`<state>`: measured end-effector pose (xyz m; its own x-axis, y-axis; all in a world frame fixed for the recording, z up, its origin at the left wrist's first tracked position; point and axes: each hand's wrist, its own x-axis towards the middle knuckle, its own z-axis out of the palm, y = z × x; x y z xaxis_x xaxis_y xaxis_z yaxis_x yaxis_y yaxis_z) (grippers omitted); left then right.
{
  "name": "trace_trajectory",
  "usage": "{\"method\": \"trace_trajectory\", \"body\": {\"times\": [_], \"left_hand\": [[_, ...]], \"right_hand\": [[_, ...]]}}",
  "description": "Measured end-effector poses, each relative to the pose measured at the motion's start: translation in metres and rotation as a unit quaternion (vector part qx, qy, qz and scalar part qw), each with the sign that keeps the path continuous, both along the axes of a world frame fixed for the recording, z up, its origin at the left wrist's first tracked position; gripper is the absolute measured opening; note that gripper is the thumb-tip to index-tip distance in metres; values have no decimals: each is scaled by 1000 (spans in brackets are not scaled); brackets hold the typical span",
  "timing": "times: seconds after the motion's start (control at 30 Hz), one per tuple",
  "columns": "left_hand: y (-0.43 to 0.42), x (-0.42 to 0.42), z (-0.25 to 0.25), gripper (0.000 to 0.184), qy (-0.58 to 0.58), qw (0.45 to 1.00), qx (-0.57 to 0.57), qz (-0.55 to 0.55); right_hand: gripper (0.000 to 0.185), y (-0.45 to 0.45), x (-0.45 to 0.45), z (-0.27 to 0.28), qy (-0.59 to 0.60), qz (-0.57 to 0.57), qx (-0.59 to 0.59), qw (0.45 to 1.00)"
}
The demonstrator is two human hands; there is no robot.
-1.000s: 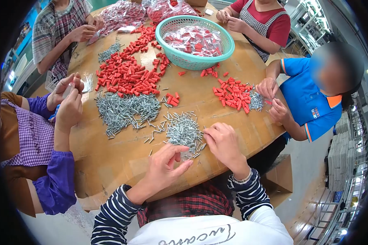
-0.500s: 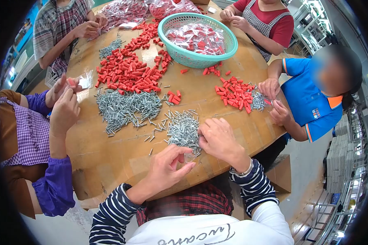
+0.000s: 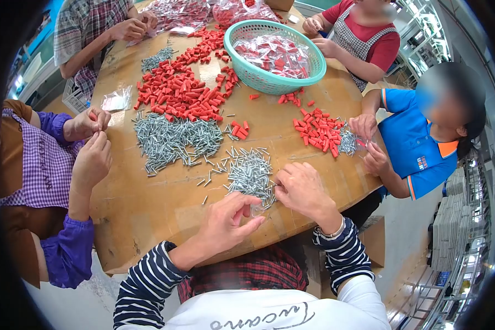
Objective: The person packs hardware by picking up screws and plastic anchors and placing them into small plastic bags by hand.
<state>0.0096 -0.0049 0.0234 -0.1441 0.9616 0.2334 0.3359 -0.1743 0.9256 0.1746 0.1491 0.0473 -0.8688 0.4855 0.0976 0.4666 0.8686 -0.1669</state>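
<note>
My left hand (image 3: 228, 218) is at the table's near edge, thumb and fingers curved around a small clear plastic bag (image 3: 257, 209). My right hand (image 3: 304, 188) rests at the right side of a small pile of metal screws (image 3: 247, 173), its fingers bent together; whether anything is between the fingertips is hidden. A larger screw pile (image 3: 176, 140) lies farther left, below a heap of red plastic plugs (image 3: 181, 91). A few red plugs (image 3: 240, 130) sit between the piles.
A green basket (image 3: 242, 69) holds filled bags. Co-workers' hands work at the left (image 3: 93, 140), right (image 3: 369, 144), top left (image 3: 135, 26) and top right (image 3: 320, 36). A second plug pile (image 3: 318, 131) lies at the right, and bagged red pieces (image 3: 176, 14) at the back.
The view has shifted slightly. My right hand went to the screw pile, then drew back a little to the right. My left hand stays around the bag. The left co-worker's hands came together lower.
</note>
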Motion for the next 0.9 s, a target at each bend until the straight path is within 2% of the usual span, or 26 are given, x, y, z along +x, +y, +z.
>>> {"method": "trace_trajectory", "body": {"times": [0.07,0.17,0.27,0.37,0.47,0.53,0.67,0.77,0.9], "left_hand": [[0,0,1,34,-5,1000,-4,1],[0,0,1,34,-13,1000,-11,6],[0,-2,2,35,-27,999,-18,9],[0,-1,-5,37,-76,997,-24,10],[1,0,-7,38,-113,993,-28,7],[1,1,-9,38,-126,992,-14,8],[4,3,-8,38,-71,996,42,33],[4,2,-13,36,-54,997,46,38],[6,3,-16,35,-58,996,54,45]], "right_hand": [[10,1,0,-4,1,-2,14,1000],[7,3,1,-1,48,-7,-57,997],[5,-8,3,7,167,-98,-312,930],[9,-19,5,4,296,-47,-402,865],[9,-37,-2,-1,368,-16,-431,824],[11,-42,-4,-2,379,4,-430,820],[11,-50,-7,5,375,9,-443,814],[12,-51,-5,2,359,14,-400,843],[14,-53,-4,1,352,12,-389,851]]}}
